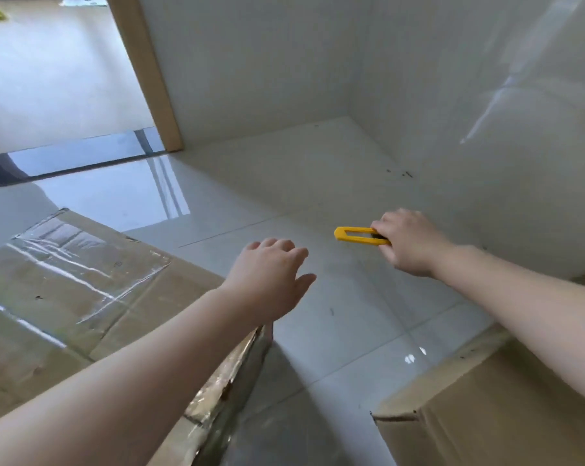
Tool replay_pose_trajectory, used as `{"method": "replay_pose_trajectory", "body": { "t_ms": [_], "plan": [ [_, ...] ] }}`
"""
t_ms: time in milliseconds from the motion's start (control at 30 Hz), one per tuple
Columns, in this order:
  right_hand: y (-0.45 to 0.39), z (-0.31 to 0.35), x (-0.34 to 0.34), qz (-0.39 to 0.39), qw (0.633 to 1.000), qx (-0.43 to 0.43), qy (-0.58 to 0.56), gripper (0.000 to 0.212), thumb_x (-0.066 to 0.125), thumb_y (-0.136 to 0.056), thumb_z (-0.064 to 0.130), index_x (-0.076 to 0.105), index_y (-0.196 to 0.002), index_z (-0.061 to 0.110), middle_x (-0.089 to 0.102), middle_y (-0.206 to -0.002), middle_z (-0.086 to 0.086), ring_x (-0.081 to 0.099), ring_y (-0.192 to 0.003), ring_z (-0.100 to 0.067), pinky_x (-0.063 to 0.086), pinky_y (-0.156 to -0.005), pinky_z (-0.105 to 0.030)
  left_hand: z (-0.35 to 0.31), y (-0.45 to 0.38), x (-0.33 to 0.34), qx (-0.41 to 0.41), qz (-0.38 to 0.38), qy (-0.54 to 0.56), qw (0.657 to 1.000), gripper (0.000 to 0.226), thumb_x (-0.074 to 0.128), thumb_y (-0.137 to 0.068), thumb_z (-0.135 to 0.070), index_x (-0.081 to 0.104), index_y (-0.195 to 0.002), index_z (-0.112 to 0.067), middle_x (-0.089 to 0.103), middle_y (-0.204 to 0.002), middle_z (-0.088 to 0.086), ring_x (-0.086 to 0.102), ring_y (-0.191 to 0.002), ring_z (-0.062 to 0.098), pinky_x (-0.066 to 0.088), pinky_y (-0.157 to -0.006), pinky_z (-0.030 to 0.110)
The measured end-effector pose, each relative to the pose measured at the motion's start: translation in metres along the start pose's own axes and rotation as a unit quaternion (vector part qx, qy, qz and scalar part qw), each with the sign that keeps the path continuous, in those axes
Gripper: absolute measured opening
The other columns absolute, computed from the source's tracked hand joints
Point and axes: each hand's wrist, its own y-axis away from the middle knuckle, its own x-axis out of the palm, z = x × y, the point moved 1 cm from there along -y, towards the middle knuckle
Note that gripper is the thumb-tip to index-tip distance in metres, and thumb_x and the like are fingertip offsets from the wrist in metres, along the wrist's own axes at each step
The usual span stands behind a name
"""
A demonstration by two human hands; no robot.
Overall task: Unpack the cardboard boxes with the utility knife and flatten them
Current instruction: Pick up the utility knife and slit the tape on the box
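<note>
1. The utility knife (360, 236) is bright yellow, with a dark part showing at the fingers of the right hand (408, 242).
2. The taped box (66, 287) is plain brown cardboard, crossed by shiny clear tape with white glints.
3. The second box (506, 408) is the same plain brown.
4. The floor (334, 183) is glossy pale grey-white tile with thin dark joint lines.
5. The door frame (143, 68) is light tan wood.
6. The wall (250, 62) is plain white.

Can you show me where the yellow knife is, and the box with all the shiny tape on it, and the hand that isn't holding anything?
yellow knife (354, 235): head view, on its yellow handle loop.
taped box (66, 280): head view, on its taped top face.
left hand (271, 280): head view, on the back of the hand.
</note>
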Motion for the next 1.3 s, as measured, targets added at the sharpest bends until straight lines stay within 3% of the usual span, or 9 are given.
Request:
{"method": "replay_pose_trajectory", "body": {
  "t_ms": [167,367,733,900,1000,1100,1233,1300],
  "plan": [
    [0.006,-0.071,0.067,0.063,0.983,0.150,-0.088,0.017,0.053,-0.089,0.021,0.062,-0.102,0.014,0.050,-0.108,-0.011,0.052,-0.104,-0.031,0.044,-0.084,-0.035,-0.042,-0.049,0.033,0.009,0.034,0.018,0.999,0.046,0.035,-0.096,-0.052,0.045,-0.133,-0.026,0.051,-0.133,-0.004,0.046,-0.122,0.021,0.034,-0.102,0.034],
    [0.010,-0.115,0.137,0.141,0.925,0.318,-0.156,0.024,0.056,-0.086,0.015,0.064,-0.107,0.008,0.059,-0.113,-0.015,0.061,-0.103,-0.033,0.048,-0.079,-0.033,-0.075,-0.091,0.071,0.014,0.077,0.026,0.997,0.045,0.037,-0.096,-0.049,0.043,-0.136,-0.028,0.050,-0.135,-0.005,0.044,-0.124,0.019,0.033,-0.101,0.032],
    [0.003,-0.110,0.201,0.188,0.869,0.401,-0.222,0.021,0.054,-0.088,0.010,0.063,-0.107,0.007,0.064,-0.113,-0.013,0.063,-0.103,-0.031,0.049,-0.077,-0.032,-0.077,-0.104,0.089,0.001,0.092,0.024,0.995,0.042,0.039,-0.096,-0.044,0.043,-0.135,-0.028,0.052,-0.130,-0.007,0.047,-0.120,0.017,0.035,-0.099,0.031],
    [-0.002,-0.103,0.180,0.204,0.880,0.379,-0.199,0.025,0.065,-0.079,0.021,0.062,-0.102,0.011,0.063,-0.112,-0.013,0.063,-0.101,-0.030,0.043,-0.069,-0.029,-0.069,-0.094,0.074,0.009,0.067,0.040,0.997,0.041,0.041,-0.096,-0.039,0.043,-0.135,-0.026,0.051,-0.130,-0.005,0.046,-0.120,0.019,0.036,-0.097,0.030],
    [-0.027,-0.085,0.149,0.160,0.908,0.331,-0.202,0.036,0.063,-0.084,0.029,0.062,-0.113,0.008,0.061,-0.120,-0.014,0.060,-0.109,-0.030,0.047,-0.081,-0.030,-0.057,-0.082,0.053,0.004,0.049,0.038,0.998,0.036,0.041,-0.096,-0.036,0.049,-0.130,-0.025,0.053,-0.126,-0.004,0.047,-0.118,0.019,0.040,-0.094,0.031],
    [-0.064,-0.048,0.100,0.096,0.941,0.240,-0.218,0.042,0.062,-0.089,0.034,0.060,-0.122,0.008,0.061,-0.125,-0.014,0.058,-0.114,-0.031,0.047,-0.088,-0.031,-0.037,-0.063,0.029,-0.026,0.037,0.029,0.999,0.031,0.040,-0.096,-0.034,0.055,-0.121,-0.023,0.056,-0.116,-0.004,0.050,-0.112,0.020,0.046,-0.085,0.033],
    [-0.101,0.034,0.025,0.019,0.968,0.092,-0.234,0.037,0.061,-0.089,0.038,0.062,-0.110,0.007,0.064,-0.109,-0.015,0.060,-0.103,-0.033,0.048,-0.079,-0.034,0.004,-0.016,-0.008,-0.050,0.009,0.014,0.999,0.029,0.041,-0.095,-0.032,0.060,-0.114,-0.023,0.057,-0.110,-0.003,0.052,-0.107,0.020,0.049,-0.082,0.034],
    [-0.105,0.082,-0.009,-0.006,0.974,0.026,-0.223,0.038,0.060,-0.090,0.038,0.061,-0.115,0.010,0.061,-0.113,-0.013,0.058,-0.105,-0.032,0.046,-0.082,-0.033,0.032,0.012,-0.026,-0.065,-0.008,0.007,0.998,0.028,0.042,-0.094,-0.031,0.062,-0.111,-0.022,0.058,-0.107,-0.002,0.054,-0.105,0.022,0.050,-0.082,0.037]
  ]
}}
